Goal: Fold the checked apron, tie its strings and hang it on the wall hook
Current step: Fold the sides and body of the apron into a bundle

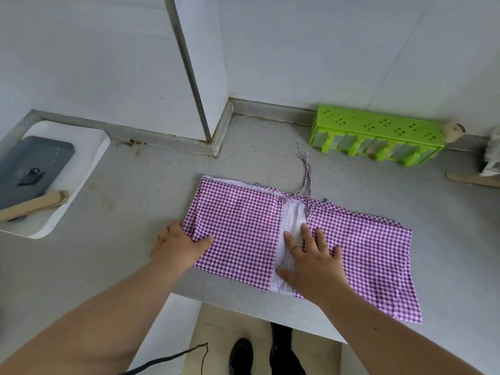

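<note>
Head view: checked apron (238,228) on counter (135,185), folding step. Your right hand (315,262) presses its centre, fingers spread; left hand (180,246) pinches the edge. Next: fold it over; strings (307,177) beyond your fingertips.

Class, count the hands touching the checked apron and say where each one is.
2. The left hand holds the checked apron at its left edge, thumb on top. The right hand presses flat near the middle, over the white strip. None seems hidden.
</note>
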Demonstrator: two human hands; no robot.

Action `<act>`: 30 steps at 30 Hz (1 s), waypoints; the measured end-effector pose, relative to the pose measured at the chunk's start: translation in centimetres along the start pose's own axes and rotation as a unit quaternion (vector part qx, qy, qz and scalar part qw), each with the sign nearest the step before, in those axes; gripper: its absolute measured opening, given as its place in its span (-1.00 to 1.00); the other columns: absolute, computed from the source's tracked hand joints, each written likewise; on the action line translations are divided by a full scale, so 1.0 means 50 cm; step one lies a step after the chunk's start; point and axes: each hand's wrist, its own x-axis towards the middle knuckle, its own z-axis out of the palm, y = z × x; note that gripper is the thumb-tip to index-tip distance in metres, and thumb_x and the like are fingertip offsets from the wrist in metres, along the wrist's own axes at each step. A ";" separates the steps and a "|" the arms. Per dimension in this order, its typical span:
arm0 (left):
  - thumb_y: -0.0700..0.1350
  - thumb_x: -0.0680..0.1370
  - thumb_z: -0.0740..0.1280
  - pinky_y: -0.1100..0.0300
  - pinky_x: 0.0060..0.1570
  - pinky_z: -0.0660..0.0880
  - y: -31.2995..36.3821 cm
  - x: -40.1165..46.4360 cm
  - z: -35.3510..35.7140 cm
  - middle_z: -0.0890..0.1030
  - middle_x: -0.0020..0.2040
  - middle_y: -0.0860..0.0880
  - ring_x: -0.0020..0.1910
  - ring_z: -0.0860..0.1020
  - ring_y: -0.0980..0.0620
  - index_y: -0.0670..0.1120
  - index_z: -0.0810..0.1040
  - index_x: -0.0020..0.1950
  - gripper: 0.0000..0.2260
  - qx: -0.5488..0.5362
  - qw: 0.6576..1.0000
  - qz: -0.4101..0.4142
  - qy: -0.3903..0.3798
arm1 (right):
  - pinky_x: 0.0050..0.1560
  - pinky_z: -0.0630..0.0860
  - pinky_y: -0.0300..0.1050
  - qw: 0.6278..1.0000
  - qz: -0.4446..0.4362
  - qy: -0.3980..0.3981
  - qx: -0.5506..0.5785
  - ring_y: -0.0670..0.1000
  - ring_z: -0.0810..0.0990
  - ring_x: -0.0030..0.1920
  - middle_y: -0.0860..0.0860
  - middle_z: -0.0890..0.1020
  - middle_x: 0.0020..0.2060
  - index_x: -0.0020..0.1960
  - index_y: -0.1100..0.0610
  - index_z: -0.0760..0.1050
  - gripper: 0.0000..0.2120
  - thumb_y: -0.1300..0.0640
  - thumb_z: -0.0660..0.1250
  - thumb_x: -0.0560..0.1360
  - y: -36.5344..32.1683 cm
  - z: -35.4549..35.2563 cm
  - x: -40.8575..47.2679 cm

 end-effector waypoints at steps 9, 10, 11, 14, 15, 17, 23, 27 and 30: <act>0.06 0.57 0.50 -0.11 0.22 0.62 0.015 -0.023 -0.030 0.61 0.30 -0.11 0.22 0.60 -0.16 -0.02 0.45 0.48 -0.47 -0.252 0.952 -0.030 -0.169 | 0.55 -0.14 0.46 1.000 0.005 0.000 0.006 0.23 -0.37 0.62 0.02 -0.38 0.63 0.61 -0.24 -0.39 -0.11 -0.56 -0.06 0.49 -0.008 -0.005 -0.003; 0.01 0.56 0.52 -0.08 0.14 0.65 0.014 -0.026 -0.033 0.63 0.25 -0.10 0.18 0.62 -0.14 -0.01 0.47 0.43 -0.51 -0.283 0.940 -0.039 -0.186 | 0.55 -0.13 0.45 1.000 0.003 0.005 0.008 0.22 -0.37 0.62 0.02 -0.38 0.63 0.61 -0.24 -0.39 -0.11 -0.57 -0.06 0.49 -0.007 -0.004 -0.004; -0.03 0.54 0.54 -0.04 0.05 0.67 0.014 -0.029 -0.034 0.64 0.21 -0.09 0.14 0.63 -0.12 -0.01 0.49 0.37 -0.55 -0.300 0.933 -0.043 -0.195 | 0.57 -0.13 0.44 1.000 0.002 0.008 0.012 0.22 -0.37 0.62 0.02 -0.38 0.63 0.61 -0.24 -0.39 -0.11 -0.56 -0.06 0.49 -0.006 -0.003 -0.004; -0.08 0.53 0.56 0.07 -0.13 0.64 0.014 -0.029 -0.030 0.66 0.12 -0.08 0.06 0.64 -0.10 0.01 0.54 0.20 -0.69 -0.265 0.944 -0.035 -0.193 | 0.59 -0.13 0.39 1.000 -0.003 0.016 0.026 0.20 -0.39 0.61 0.02 -0.38 0.63 0.62 -0.22 -0.40 -0.10 -0.57 -0.05 0.49 -0.001 0.002 -0.003; -0.08 0.54 0.54 0.09 -0.15 0.62 0.017 -0.032 -0.031 0.66 0.09 -0.09 0.03 0.63 -0.10 0.01 0.54 0.16 -0.74 -0.247 0.951 -0.027 -0.183 | 0.60 -0.14 0.36 0.999 -0.008 0.021 0.034 0.18 -0.38 0.62 0.01 -0.37 0.63 0.62 -0.21 -0.40 -0.08 -0.57 -0.05 0.48 0.002 0.004 -0.003; -0.08 0.57 0.50 0.10 -0.18 0.57 0.021 -0.027 -0.031 0.66 0.06 -0.11 -0.06 0.62 -0.09 -0.01 0.56 0.15 -0.79 -0.220 0.961 -0.017 -0.164 | 0.62 -0.11 0.28 0.995 -0.017 0.040 0.087 0.13 -0.26 0.65 -0.05 -0.28 0.66 0.63 -0.19 -0.36 -0.07 -0.57 -0.01 0.49 0.013 0.003 -0.008; -0.10 0.61 0.39 -0.05 -0.01 0.61 0.039 -0.005 -0.083 0.65 0.13 -0.12 0.03 0.63 -0.15 -0.05 0.56 0.24 -0.79 -0.207 0.976 0.030 -0.056 | 0.61 0.17 0.14 0.972 0.077 0.165 0.146 0.08 0.20 0.59 -0.03 0.24 0.59 0.63 -0.11 0.12 -0.31 -0.28 0.23 0.58 0.087 -0.011 -0.039; -0.14 0.58 0.36 0.02 -0.06 0.55 0.056 0.004 -0.148 0.67 0.04 -0.09 -0.03 0.62 -0.11 -0.06 0.60 0.11 -0.87 -0.211 0.973 0.095 0.003 | 0.62 0.09 0.23 0.985 0.112 0.075 0.106 0.14 0.07 0.64 -0.03 0.10 0.65 0.65 -0.19 0.03 -0.22 -0.42 0.18 0.53 0.110 0.001 -0.050; -0.07 0.61 0.36 0.15 -0.19 0.44 0.086 -0.007 -0.186 0.65 0.00 0.02 -0.06 0.59 0.03 0.01 0.60 0.11 -0.90 -0.193 0.966 0.170 -0.003 | 0.59 0.15 0.27 0.983 0.118 0.054 0.129 0.15 0.00 0.66 -0.04 0.00 0.67 0.66 -0.22 -0.06 -0.16 -0.45 0.19 0.51 0.106 -0.001 -0.048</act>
